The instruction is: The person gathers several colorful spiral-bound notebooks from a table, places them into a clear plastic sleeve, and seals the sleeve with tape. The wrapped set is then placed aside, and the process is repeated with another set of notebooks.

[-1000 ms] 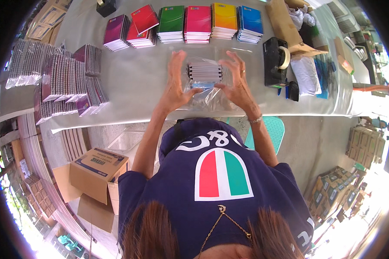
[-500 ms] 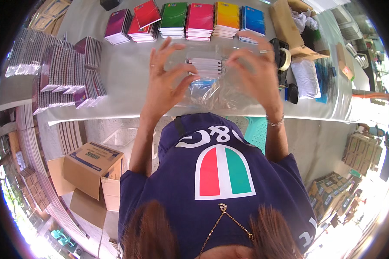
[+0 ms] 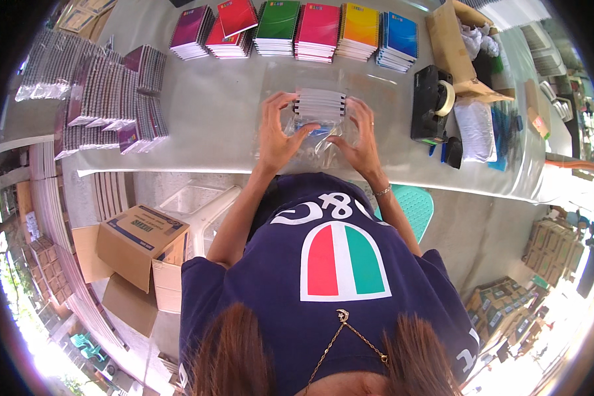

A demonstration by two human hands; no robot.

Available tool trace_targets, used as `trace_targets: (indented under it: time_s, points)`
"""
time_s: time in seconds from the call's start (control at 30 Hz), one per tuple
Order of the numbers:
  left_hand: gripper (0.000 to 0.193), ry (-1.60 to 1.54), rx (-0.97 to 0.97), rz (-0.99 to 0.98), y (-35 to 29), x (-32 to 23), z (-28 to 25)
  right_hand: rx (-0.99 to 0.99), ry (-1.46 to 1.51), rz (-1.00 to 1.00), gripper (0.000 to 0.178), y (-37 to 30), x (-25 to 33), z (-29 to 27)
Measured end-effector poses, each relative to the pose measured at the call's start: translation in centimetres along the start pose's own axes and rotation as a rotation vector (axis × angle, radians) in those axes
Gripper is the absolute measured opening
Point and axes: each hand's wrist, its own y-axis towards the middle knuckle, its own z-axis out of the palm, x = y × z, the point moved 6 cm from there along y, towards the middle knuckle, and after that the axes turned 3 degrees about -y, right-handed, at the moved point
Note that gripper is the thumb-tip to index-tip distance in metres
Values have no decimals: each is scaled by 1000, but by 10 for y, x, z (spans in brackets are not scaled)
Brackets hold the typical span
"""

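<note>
A small stack of notebooks (image 3: 319, 103) stands on the table before me, page edges and dark bindings showing. Clear plastic wrap (image 3: 322, 146) lies loosely around its near side, with a bit of blue cover visible through it. My left hand (image 3: 280, 135) grips the stack from the left, fingers along its side and thumb at the near edge. On the opposite side, my right hand (image 3: 362, 142) holds it the same way, with its thumb over the plastic.
Stacks of notebooks in several colours, such as the green stack (image 3: 275, 30), line the far side. Plastic-wrapped notebooks (image 3: 105, 92) are piled at left. A tape dispenser (image 3: 432, 105), an open carton (image 3: 465, 63) and a white plastic pack (image 3: 475, 131) occupy the right.
Both hands, raised and apart from the stack before, have come down and closed in on its two sides. The view has shifted slightly.
</note>
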Motion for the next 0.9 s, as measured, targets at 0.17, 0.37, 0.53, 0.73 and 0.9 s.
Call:
trace_targets:
  time_s: [0.17, 0.37, 0.53, 0.73, 0.9]
  points:
    - [48, 164, 60, 120, 7, -5, 3, 42, -47, -74, 64, 12, 13, 10]
    - [32, 263, 310, 257, 26, -12, 1, -42, 46, -131, 40, 23, 19, -1]
    - [26, 196, 431, 131, 47, -5, 1, 7, 148, -22, 28, 39, 9, -2]
    - [45, 14, 231, -135, 57, -11, 0, 21, 451, 145, 27, 54, -10, 4]
    - [49, -296, 490, -323, 51, 13, 17, 217, 223, -73, 42, 69, 5, 2]
